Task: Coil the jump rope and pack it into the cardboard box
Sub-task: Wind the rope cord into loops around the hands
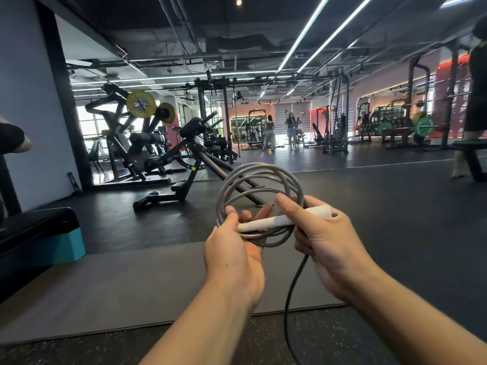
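One rope: jump rope (259,180), grey loops held at chest height, a tail hanging to the floor.
Handles: one white handle (266,224) visible.
Left hand (234,248): pinches coil and handle.
Right hand (320,238): clasps the handle's other end.
Technique: keep loops even, feed tail in without twisting.
Box: zero in view.

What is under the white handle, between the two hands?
Under the white handle lie the lower turns of the grey rope coil; one strand hangs down. The left hand and right hand cover their ends.
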